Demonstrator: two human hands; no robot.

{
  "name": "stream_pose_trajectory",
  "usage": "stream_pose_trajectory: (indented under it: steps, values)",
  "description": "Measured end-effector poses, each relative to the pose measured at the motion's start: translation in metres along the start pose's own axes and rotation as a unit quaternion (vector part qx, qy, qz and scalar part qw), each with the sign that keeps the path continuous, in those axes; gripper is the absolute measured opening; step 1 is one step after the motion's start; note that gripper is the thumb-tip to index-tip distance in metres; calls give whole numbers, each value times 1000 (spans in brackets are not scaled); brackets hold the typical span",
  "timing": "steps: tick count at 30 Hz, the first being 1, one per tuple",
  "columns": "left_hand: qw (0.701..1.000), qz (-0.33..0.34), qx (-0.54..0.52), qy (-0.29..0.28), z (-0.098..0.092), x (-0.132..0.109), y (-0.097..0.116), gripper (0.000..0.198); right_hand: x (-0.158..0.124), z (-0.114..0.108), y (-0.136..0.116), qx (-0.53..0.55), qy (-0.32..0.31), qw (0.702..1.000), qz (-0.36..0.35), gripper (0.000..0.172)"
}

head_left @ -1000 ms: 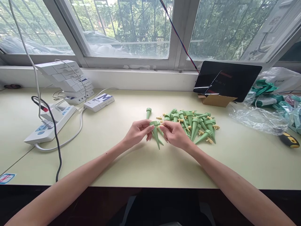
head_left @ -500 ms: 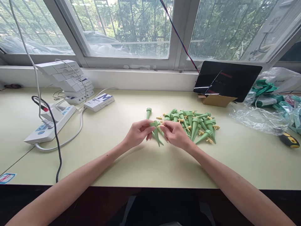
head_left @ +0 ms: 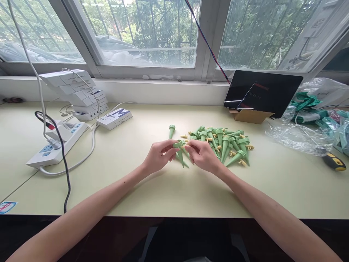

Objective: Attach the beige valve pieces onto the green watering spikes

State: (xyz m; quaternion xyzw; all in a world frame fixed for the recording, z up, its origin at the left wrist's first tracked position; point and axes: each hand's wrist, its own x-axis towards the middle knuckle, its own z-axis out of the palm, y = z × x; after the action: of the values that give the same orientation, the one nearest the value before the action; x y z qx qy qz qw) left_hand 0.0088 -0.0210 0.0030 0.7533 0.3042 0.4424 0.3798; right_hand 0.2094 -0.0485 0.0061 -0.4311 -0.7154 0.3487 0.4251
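Note:
My left hand point(head_left: 159, 155) pinches the ridged cap of a green plastic watering spike point(head_left: 180, 154), which hangs point down. My right hand point(head_left: 204, 155) is closed at the side of that cap, fingertips around a small yellow valve point(head_left: 183, 146) that is mostly hidden. Behind the held spike, the tips of other green spikes show on the table. One separate spike point(head_left: 171, 131) lies just beyond my left hand. Right of my right hand spreads a pile of green spikes point(head_left: 225, 145) mixed with small yellow valves point(head_left: 242, 163).
A tablet point(head_left: 263, 92) leans on a cardboard stand point(head_left: 253, 116) at the back. At left are a power strip point(head_left: 58, 145) with cables, stacked white boxes point(head_left: 79, 91) and a single box point(head_left: 114, 118). Plastic bags point(head_left: 302, 136) and a yellow-black tool point(head_left: 334, 162) lie at right.
Both hands stay nearly in place, with the spike and valve still between them. The held spike's tip has shifted very slightly; the view has drifted a little.

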Motion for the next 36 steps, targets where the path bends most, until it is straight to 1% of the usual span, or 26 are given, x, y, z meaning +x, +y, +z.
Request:
stream_pose_trajectory:
  steps: [2, 4, 8, 11, 14, 20, 22, 23, 25, 28, 31, 33, 36]
  values:
    - [1000, 12, 26, 11, 0, 0, 1, 21, 0, 0, 0, 4, -1, 1000, 4, 32]
    - [1000, -3, 2, 8, 0, 0, 3, 23, 0, 0, -1, 10, -2, 1000, 6, 32]
    - [990, -83, -100, -47, 0, 4, 9, 28, 0, -1, -3, 12, -3, 1000, 6, 32]
    - [980, -121, -135, -83, -2, 6, 10, 31, 0, -1, -3, 4, -1, 1000, 2, 32]
    - [982, -115, -127, -81, -3, 6, 9, 30, 0, -1, -2, -3, -2, 1000, -3, 32]
    - [997, -50, -57, -16, 1, 2, 4, 23, 0, -1, -1, 1, -1, 1000, 6, 31]
    - [998, -40, -43, -2, 2, 1, 4, 21, 0, -1, -1, 4, 0, 1000, 7, 31]
    - [998, -45, -48, -4, 1, 2, 4, 22, 0, -1, -1, 5, -1, 1000, 8, 31]
    - [993, -75, -83, -28, 0, 3, 4, 24, 0, -1, -1, 5, -1, 1000, 7, 31]
    - [974, -138, -162, -78, -2, 7, 4, 29, 0, -1, 0, 0, -2, 1000, 3, 32]
    - [957, -176, -214, -91, -4, 8, 3, 32, 0, -1, 0, -6, -3, 1000, -2, 32]
    - [959, -169, -208, -90, -4, 8, 4, 32, 0, 0, 0, -9, -5, 1000, -4, 31]
    - [977, -125, -157, -79, -3, 6, 6, 28, 0, 0, -1, -11, -6, 1000, -7, 30]
